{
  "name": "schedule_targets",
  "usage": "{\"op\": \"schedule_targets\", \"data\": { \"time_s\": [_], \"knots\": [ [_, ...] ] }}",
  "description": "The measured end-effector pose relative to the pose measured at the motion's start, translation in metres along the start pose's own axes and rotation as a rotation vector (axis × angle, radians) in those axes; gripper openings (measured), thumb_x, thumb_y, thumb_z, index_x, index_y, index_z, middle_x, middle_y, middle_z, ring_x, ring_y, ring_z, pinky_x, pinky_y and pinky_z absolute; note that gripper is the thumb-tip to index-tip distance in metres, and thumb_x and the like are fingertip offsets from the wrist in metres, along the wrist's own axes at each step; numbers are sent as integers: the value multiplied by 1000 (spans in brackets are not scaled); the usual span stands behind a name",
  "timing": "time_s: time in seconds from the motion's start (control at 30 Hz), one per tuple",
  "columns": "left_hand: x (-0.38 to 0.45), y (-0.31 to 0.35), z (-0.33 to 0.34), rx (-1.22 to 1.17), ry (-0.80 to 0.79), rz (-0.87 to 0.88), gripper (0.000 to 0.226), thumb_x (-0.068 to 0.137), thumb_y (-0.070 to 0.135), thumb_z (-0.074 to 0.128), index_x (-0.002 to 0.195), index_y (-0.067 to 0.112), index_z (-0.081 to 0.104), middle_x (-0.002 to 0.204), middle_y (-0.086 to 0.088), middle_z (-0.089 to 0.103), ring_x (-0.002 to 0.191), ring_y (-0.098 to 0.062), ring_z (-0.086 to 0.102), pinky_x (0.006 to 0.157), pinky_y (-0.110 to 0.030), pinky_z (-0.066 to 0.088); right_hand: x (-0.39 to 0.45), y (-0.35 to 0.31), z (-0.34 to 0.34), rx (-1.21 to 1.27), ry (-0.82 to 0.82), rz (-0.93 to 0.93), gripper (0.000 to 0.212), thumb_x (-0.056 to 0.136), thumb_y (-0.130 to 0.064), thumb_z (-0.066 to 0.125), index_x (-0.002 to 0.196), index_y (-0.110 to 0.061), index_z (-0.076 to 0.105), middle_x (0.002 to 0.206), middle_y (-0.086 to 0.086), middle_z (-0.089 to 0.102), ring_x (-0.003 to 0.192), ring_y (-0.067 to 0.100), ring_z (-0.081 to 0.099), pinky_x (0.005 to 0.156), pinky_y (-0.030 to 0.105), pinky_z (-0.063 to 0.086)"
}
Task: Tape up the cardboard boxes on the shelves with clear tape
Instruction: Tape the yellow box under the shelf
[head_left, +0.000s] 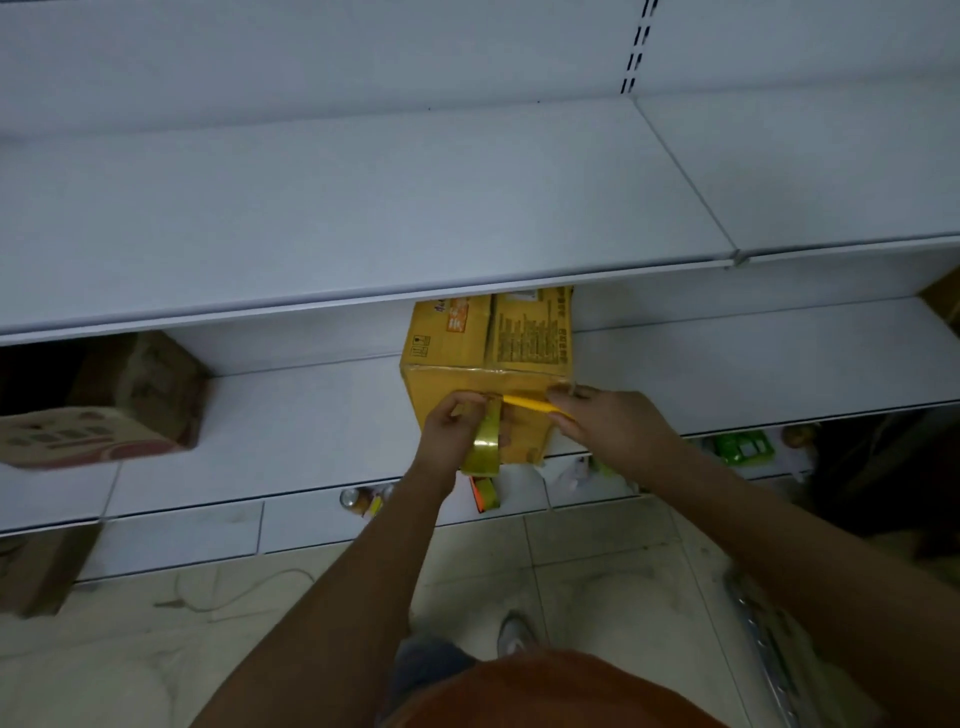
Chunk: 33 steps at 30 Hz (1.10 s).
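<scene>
White metal shelves (322, 415) run across the view in tiers. The top shelf (363, 208) is a broad white board. On the middle shelf a yellow cardboard box (524, 338) stands near the front edge, and a brown printed box (104, 415) sits well apart at the left. The lowest shelf (182, 535) holds a can (349, 499) and small packets (737, 449). Below lies a pale tiled floor (597, 571), with another cardboard box (36, 566) at its left edge.

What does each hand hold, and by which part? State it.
Left hand grips the shiny roll of clear tape at its upper rim. Right hand holds a yellow box cutter by its rear end.
</scene>
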<state>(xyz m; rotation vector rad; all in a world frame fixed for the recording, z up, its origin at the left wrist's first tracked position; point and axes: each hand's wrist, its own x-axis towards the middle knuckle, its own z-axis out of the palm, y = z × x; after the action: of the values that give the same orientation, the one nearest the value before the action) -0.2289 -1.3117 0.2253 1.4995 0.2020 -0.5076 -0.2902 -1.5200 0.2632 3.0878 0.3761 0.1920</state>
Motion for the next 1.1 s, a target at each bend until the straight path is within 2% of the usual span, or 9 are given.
{"op": "schedule_targets", "data": {
  "time_s": [0.1,0.2,0.3,0.37,0.53,0.7,0.87,1.0,1.1],
  "knots": [
    [3,9,0,36,2,-4,11,95,17,66,84,16,66,84,5,72,72,-8,70,55,-18,53,-42,27,6,-29,59,50,46,101,-41,33,101,-16,71,61,2,51,34,20,40,33,21,32],
    [0,14,1,58,-16,-14,11,97,13,63,87,13,62,67,12,70,54,0,67,45,-14,50,-71,43,-4,58,67,-9,51,105,-44,26,111,-14,67,72,1,57,41,16,46,36,19,29],
    [-1,9,2,63,2,-24,9,98,18,63,89,15,64,82,5,72,69,-10,72,50,-19,53,-58,28,-15,38,68,-71,43,100,-42,34,118,-19,64,78,-2,60,45,11,48,43,16,20],
    [-3,7,4,58,21,-24,8,97,22,64,91,18,66,96,-3,72,85,-21,72,58,-24,55,-27,5,-16,50,116,-68,44,100,-43,32,118,-19,64,81,0,63,47,16,54,42,18,29],
    [-14,5,5,20,29,-21,8,100,17,60,104,12,65,82,1,71,59,-2,69,49,-17,51,33,-47,-12,-77,-56,-22,39,105,-41,37,124,-16,59,103,7,66,81,28,67,60,31,39],
    [-17,8,-2,16,63,-71,8,98,16,63,92,12,66,92,-10,72,67,-14,72,53,-26,56,-13,-1,3,-96,18,103,24,92,-35,67,105,-15,71,68,6,60,40,24,53,41,22,33],
    [-40,12,-9,-5,91,-144,12,101,17,59,89,15,60,78,-8,68,44,-10,65,37,-21,46,-60,30,-8,59,72,-80,44,99,-44,37,126,-19,61,83,1,60,54,15,53,42,21,29],
    [-61,33,-10,16,31,-60,8,102,13,54,97,6,55,56,2,68,41,-12,63,34,-24,46,-24,14,-28,150,163,14,51,99,-53,38,137,-21,52,104,3,64,75,19,64,49,23,36],
    [-74,44,-18,81,22,14,13,102,18,55,98,6,57,59,2,70,47,-13,66,40,-25,49,4,-7,-57,149,245,-142,48,101,-47,36,139,-23,52,103,2,61,72,16,60,49,22,37]
  ]
}}
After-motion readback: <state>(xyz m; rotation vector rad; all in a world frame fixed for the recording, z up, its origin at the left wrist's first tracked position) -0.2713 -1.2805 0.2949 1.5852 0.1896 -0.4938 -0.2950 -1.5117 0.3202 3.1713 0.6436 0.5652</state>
